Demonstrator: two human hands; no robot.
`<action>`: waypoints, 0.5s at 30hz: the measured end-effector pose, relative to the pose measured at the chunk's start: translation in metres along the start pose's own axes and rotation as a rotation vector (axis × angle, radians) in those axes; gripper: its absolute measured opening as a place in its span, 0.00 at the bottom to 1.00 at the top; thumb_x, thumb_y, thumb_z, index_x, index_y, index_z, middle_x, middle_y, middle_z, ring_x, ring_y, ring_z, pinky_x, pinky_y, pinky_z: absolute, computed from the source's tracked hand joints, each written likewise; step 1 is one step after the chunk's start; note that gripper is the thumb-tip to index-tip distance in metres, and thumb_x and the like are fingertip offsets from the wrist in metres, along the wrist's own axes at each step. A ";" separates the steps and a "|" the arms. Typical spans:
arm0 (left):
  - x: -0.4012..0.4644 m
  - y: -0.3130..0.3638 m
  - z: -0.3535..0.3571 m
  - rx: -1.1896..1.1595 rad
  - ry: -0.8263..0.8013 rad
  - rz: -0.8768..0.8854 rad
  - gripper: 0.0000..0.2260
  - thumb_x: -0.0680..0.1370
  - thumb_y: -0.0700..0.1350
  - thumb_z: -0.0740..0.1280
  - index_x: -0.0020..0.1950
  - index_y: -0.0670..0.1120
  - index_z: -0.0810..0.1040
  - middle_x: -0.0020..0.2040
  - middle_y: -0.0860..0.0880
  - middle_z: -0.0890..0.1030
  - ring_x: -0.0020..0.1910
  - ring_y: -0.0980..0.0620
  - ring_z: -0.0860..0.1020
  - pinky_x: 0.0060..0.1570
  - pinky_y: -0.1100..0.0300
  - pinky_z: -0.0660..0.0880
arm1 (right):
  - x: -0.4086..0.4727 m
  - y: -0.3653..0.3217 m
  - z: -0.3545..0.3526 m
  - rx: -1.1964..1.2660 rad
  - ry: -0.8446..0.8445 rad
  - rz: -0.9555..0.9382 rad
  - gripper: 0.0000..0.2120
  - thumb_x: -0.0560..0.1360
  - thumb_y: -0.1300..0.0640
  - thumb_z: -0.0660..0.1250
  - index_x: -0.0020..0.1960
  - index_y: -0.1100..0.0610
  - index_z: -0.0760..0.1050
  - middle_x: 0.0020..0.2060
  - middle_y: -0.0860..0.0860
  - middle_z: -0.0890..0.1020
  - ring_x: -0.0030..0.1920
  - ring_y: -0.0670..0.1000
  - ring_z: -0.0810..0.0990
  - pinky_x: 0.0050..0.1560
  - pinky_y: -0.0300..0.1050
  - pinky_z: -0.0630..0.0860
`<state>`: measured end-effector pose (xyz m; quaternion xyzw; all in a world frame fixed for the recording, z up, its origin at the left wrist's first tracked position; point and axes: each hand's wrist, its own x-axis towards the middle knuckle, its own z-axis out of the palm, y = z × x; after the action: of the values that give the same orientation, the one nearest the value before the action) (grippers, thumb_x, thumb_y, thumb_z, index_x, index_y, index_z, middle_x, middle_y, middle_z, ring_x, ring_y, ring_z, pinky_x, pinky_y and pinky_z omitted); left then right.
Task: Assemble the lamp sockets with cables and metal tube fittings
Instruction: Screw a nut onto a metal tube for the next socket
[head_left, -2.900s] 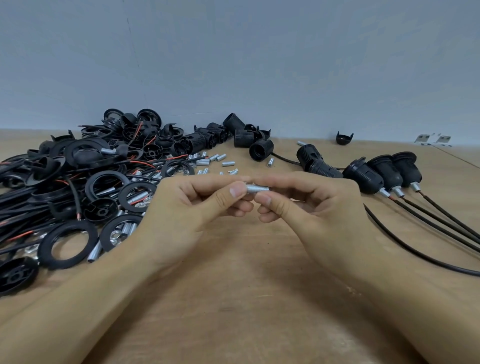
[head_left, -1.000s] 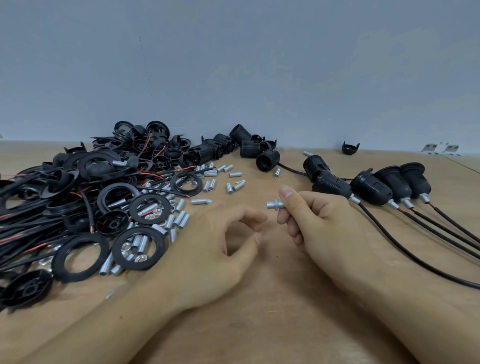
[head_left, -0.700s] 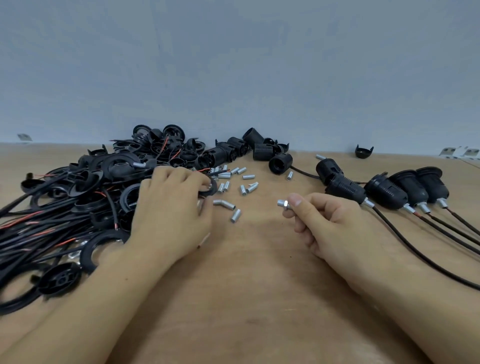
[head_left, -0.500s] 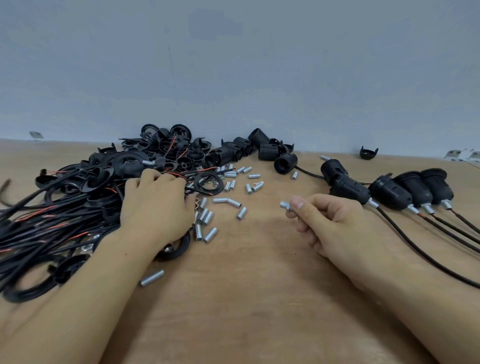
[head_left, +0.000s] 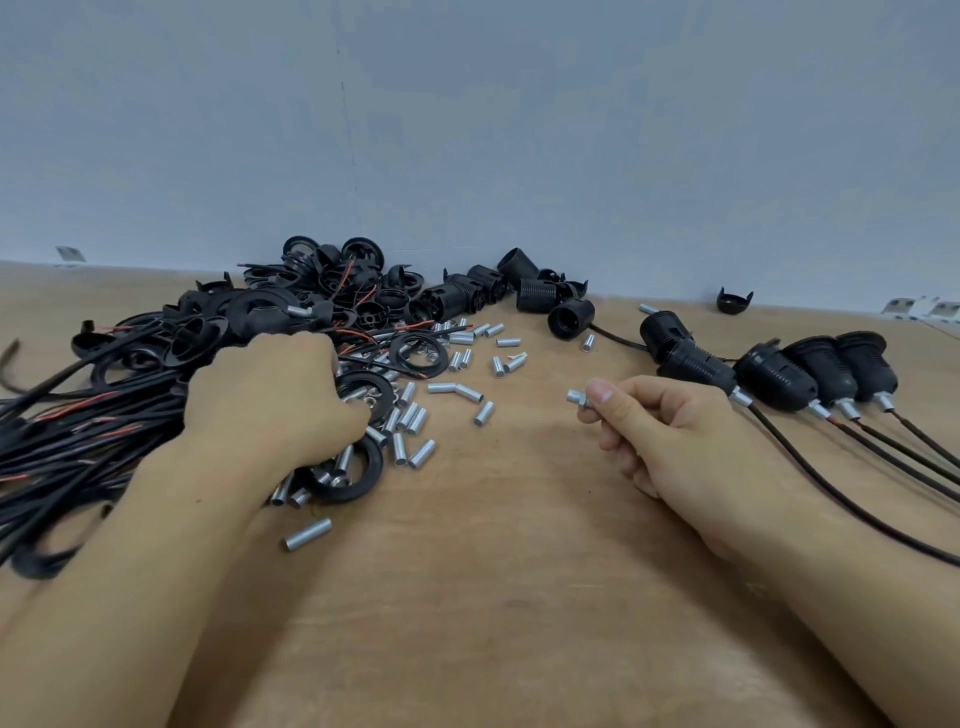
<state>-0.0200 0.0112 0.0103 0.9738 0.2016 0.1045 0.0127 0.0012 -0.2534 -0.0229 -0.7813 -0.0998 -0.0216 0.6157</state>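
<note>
I'm seeing the right hand (head_left: 670, 441) pinching a metal tube fitting (head_left: 577, 399), kept ready; the left hand (head_left: 270, 400) is digging in the cable pile (head_left: 78, 421), its grip hidden.

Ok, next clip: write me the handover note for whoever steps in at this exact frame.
Right hand: pinches a metal tube fitting above the table.
Left hand: palm down, fingers curled into the pile of black rings and cables; what it grips is hidden.
Done: four assembled sockets with cables lie at right.
Left: loose socket shells at the back and scattered tubes remain unassembled.
</note>
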 end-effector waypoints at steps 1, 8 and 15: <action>-0.001 0.001 0.000 -0.039 -0.020 0.038 0.17 0.73 0.54 0.69 0.62 0.55 0.75 0.55 0.49 0.79 0.54 0.42 0.77 0.47 0.53 0.73 | 0.000 0.001 0.000 0.006 -0.002 -0.001 0.14 0.75 0.46 0.68 0.40 0.55 0.83 0.28 0.48 0.78 0.27 0.45 0.71 0.25 0.32 0.66; 0.002 0.007 0.009 -0.580 0.329 0.257 0.15 0.74 0.40 0.73 0.61 0.49 0.80 0.51 0.50 0.80 0.48 0.53 0.79 0.55 0.58 0.77 | 0.000 0.001 0.000 -0.007 -0.001 -0.021 0.13 0.76 0.47 0.68 0.40 0.55 0.83 0.28 0.49 0.78 0.26 0.45 0.71 0.24 0.32 0.67; -0.035 0.056 0.024 -1.276 0.157 0.532 0.14 0.73 0.33 0.74 0.54 0.49 0.82 0.50 0.47 0.82 0.51 0.53 0.82 0.41 0.61 0.80 | -0.006 -0.006 0.001 0.106 -0.072 -0.137 0.12 0.76 0.48 0.68 0.42 0.56 0.83 0.32 0.52 0.81 0.27 0.54 0.73 0.23 0.44 0.68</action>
<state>-0.0250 -0.0534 -0.0161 0.7820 -0.1445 0.2720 0.5419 -0.0063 -0.2517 -0.0183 -0.7391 -0.1760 -0.0302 0.6494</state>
